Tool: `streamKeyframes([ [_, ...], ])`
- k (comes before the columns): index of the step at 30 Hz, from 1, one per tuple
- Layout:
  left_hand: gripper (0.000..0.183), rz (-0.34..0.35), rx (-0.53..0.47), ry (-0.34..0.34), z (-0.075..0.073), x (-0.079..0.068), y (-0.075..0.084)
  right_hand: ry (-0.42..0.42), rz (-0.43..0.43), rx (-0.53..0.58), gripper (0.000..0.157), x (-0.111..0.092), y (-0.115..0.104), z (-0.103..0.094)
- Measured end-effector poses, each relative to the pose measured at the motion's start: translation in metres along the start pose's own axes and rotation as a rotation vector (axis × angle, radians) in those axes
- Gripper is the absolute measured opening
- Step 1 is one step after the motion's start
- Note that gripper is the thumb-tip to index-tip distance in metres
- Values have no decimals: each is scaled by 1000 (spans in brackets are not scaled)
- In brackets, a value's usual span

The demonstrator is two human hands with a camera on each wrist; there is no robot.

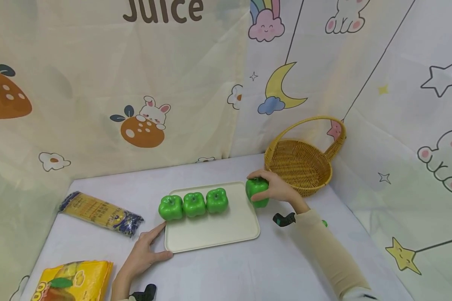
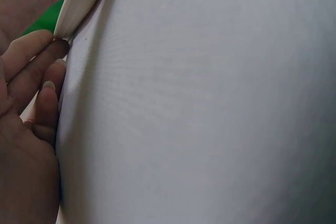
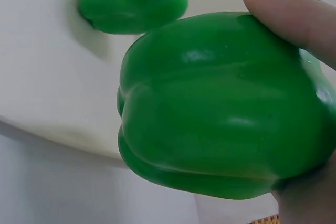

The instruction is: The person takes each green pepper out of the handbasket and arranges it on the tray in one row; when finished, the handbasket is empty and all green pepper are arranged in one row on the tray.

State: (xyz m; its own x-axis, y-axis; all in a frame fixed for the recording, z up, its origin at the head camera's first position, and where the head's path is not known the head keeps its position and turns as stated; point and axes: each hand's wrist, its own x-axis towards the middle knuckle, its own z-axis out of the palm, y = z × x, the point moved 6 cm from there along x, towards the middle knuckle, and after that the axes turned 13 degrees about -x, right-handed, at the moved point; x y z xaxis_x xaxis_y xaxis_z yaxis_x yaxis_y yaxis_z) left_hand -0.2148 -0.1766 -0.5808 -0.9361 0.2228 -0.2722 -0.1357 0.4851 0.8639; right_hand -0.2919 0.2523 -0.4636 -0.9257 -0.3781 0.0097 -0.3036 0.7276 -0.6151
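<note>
My right hand [image 1: 276, 188] grips a green bell pepper [image 1: 257, 192] with its fingers and thumb, at the right edge of the cream tray [image 1: 218, 234]. That pepper [image 3: 220, 108] fills much of the right wrist view. Three more green bell peppers, a left one [image 1: 170, 208], a middle one [image 1: 194, 204] and a right one [image 1: 217, 200], sit side by side along the tray's far side. Against the tray's near left corner rests my left hand [image 1: 143, 253], thumb and fingers spread apart. In the left wrist view its fingers [image 2: 46, 103] lie beside the tray's rim [image 2: 79, 6].
A wicker basket [image 1: 301, 165] with a tall handle stands at the back right, just beyond my right hand. Left of the tray lies a long yellow-and-blue packet [image 1: 101, 213]. A yellow bag [image 1: 73, 282] is at the front left. Printed cloth hangs behind the table.
</note>
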Motion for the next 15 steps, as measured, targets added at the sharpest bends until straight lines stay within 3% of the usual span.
streamKeyframes([
  [15,105,-12,2,0,0,0,1,26,-62,-32,63,5,-15,27],
])
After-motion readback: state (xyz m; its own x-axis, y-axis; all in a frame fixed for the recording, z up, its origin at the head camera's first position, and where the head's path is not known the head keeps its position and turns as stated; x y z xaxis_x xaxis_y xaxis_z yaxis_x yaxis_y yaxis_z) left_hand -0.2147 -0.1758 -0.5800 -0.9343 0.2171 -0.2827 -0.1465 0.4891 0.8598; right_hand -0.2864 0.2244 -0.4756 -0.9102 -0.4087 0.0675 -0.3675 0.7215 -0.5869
